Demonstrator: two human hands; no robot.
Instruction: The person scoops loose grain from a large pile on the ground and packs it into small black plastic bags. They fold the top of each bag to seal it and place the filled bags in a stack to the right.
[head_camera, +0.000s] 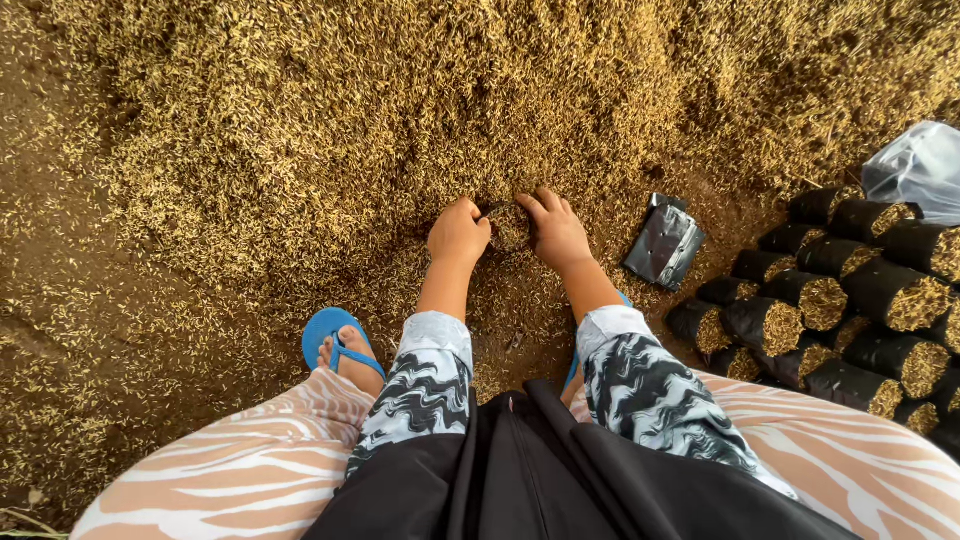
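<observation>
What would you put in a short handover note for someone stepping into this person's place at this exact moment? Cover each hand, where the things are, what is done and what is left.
Left hand: curled against the left side of a small black bag, which stands in the husk pile.
Right hand: on the bag's right side, fingers at its rim.
The bag looks nearly full of husk.
Done: a stack of filled black bags lies on its side at the right.
Left: a bundle of flat empty bags lies on the ground beside the right hand; a clear plastic bag sits behind the stack.
</observation>
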